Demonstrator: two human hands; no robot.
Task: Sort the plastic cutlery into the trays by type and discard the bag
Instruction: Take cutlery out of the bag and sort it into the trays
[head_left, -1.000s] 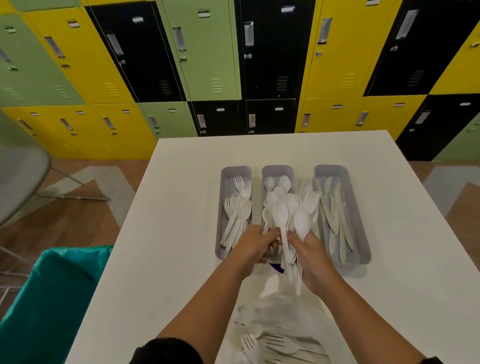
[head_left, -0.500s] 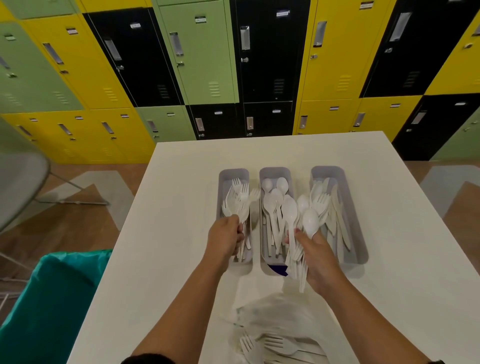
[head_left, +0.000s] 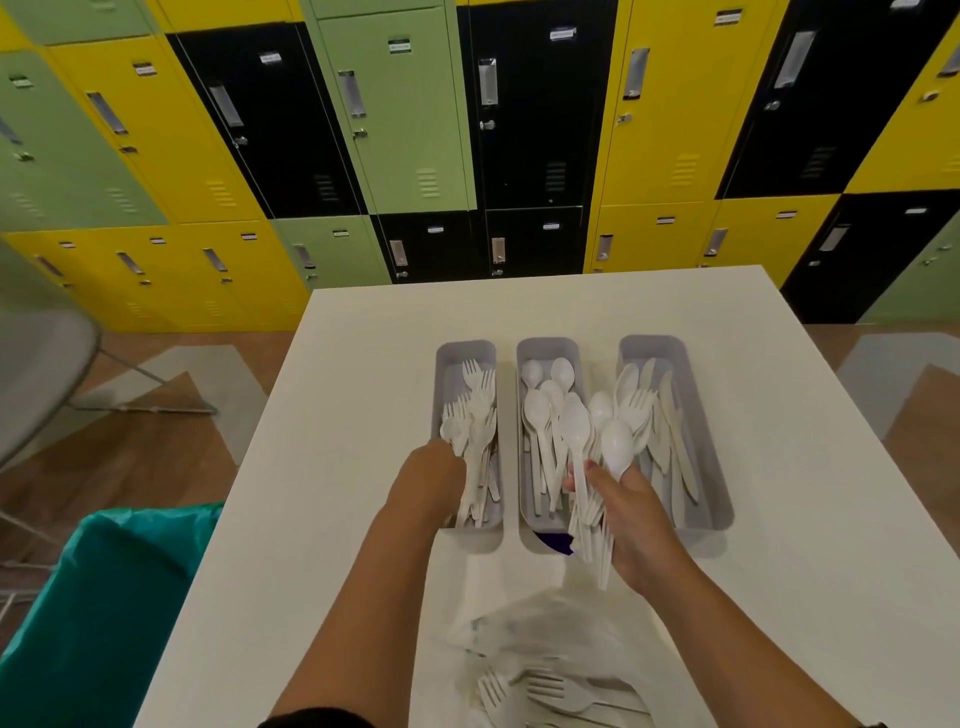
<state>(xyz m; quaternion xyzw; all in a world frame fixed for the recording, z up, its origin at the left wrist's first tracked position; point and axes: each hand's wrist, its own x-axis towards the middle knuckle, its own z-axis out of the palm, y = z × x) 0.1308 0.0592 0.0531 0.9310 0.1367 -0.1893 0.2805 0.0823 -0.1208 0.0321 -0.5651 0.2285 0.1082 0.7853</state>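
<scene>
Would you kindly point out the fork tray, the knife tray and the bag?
fork tray (head_left: 464, 347), head view, far rim.
knife tray (head_left: 712, 470), head view, right wall.
bag (head_left: 540, 621), head view, crumpled top.

Cutlery bundle (head_left: 597, 441) in my right hand (head_left: 631, 525): white plastic, smooth, slight gloss on the spoon bowls. Trays (head_left: 675, 353): grey plastic, matt. Table (head_left: 363, 389) under them: white, smooth, matt. Bag (head_left: 545, 623) on the table's near edge: thin clear plastic film, crinkled. Bin liner (head_left: 104, 597) left of the table: teal plastic, faint sheen. Lockers (head_left: 405, 130) beyond the table: painted metal, satin. Floor: wood-look.
</scene>
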